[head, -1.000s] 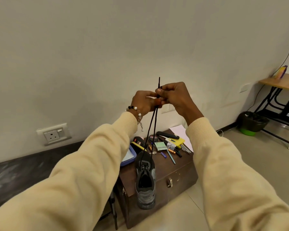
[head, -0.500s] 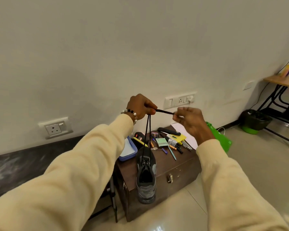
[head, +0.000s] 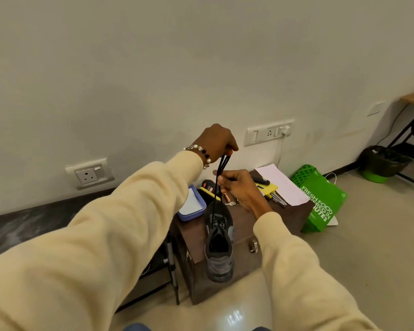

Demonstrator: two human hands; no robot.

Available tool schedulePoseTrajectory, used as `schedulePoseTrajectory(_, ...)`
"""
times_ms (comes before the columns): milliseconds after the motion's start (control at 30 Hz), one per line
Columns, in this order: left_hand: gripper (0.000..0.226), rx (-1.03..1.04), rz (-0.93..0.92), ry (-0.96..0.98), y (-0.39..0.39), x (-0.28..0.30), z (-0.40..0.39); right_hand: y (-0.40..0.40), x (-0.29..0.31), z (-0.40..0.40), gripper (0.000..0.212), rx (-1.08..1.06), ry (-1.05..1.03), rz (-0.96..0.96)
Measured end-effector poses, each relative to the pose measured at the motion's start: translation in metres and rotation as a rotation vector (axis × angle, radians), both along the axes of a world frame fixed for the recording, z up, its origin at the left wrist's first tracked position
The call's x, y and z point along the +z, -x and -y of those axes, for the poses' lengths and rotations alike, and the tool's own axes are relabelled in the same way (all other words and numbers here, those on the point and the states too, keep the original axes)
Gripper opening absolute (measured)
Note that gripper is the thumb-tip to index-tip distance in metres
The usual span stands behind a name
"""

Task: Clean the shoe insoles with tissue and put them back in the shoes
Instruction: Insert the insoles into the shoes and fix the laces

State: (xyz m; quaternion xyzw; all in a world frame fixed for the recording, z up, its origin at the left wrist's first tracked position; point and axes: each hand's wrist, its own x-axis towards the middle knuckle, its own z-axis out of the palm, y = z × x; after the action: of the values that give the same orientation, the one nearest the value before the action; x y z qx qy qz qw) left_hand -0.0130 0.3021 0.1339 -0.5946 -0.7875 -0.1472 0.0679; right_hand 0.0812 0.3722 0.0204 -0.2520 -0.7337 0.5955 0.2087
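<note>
Our grey shoe (head: pixel 219 244) stands on the brown chest (head: pixel 245 226), its black laces (head: pixel 217 185) pulled up taut. Our left hand (head: pixel 216 143) pinches the lace ends between curled fingertips; just below, our right hand (head: pixel 237 186) curls its fingers around the strands.
</note>
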Motion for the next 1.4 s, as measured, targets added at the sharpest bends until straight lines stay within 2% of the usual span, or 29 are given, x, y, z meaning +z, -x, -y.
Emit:
schedulePoseTrajectory(100,0.028,0.030,0.008,-0.065,0.006,-0.005,0.002,0.001,0.005,-0.002,0.023,0.013,-0.082,0.042)
schedulePoseTrajectory(200,0.022,0.168,0.182,-0.211,0.019,-0.028,0.011,0.002,0.010,-0.011,0.018,0.025,-0.208,0.113)
schedulePoseTrajectory(300,0.015,0.412,0.520,-0.370,0.034,-0.074,0.023,0.005,0.018,-0.020,0.016,0.043,-0.408,0.235)
schedulePoseTrajectory(367,0.014,0.546,0.725,-0.332,0.032,-0.114,0.028,0.010,0.024,-0.022,0.018,0.071,-0.543,0.322)
schedulePoseTrajectory(400,0.013,0.566,0.890,-0.336,0.026,-0.131,0.028,0.014,0.026,-0.022,0.019,0.091,-0.592,0.350)
schedulePoseTrajectory(500,0.028,0.469,1.444,-0.440,-0.003,-0.165,0.017,0.022,0.029,-0.024,0.019,0.138,-0.713,0.435)
schedulePoseTrajectory(533,0.032,0.429,1.571,-0.467,-0.011,-0.170,0.012,0.025,0.029,-0.026,0.021,0.146,-0.745,0.459)
schedulePoseTrajectory(633,0.030,0.282,1.776,-0.519,-0.026,-0.175,0.002,0.028,0.027,-0.036,0.021,0.128,-0.781,0.495)
schedulePoseTrajectory(733,0.011,0.269,1.645,-0.516,-0.019,-0.180,-0.001,0.020,0.021,-0.051,0.017,0.040,-0.698,0.482)
schedulePoseTrajectory(800,0.013,0.258,1.474,-0.486,-0.007,-0.179,0.002,0.010,0.009,-0.058,0.018,-0.041,-0.556,0.419)
schedulePoseTrajectory(967,0.013,0.164,0.657,-0.019,0.018,-0.152,0.000,-0.011,-0.058,-0.041,0.023,-0.216,0.138,0.241)
schedulePoseTrajectory(1067,0.013,0.116,0.374,0.174,0.011,-0.140,-0.008,-0.011,-0.091,-0.016,0.021,-0.191,0.449,0.181)
schedulePoseTrajectory(1167,0.014,0.158,0.299,0.173,0.007,-0.140,-0.013,-0.004,-0.107,0.006,0.018,-0.118,0.643,0.087)
schedulePoseTrajectory(1267,0.015,0.243,0.361,0.103,0.014,-0.149,-0.011,0.001,-0.111,0.011,0.018,-0.044,0.670,0.056)
schedulePoseTrajectory(1333,0.013,0.361,0.540,0.003,0.021,-0.161,-0.008,0.001,-0.108,0.006,0.020,-0.017,0.576,0.084)
schedulePoseTrajectory(1400,0.008,0.514,0.791,-0.146,0.025,-0.175,0.000,0.000,-0.104,-0.003,0.022,0.023,0.385,0.172)
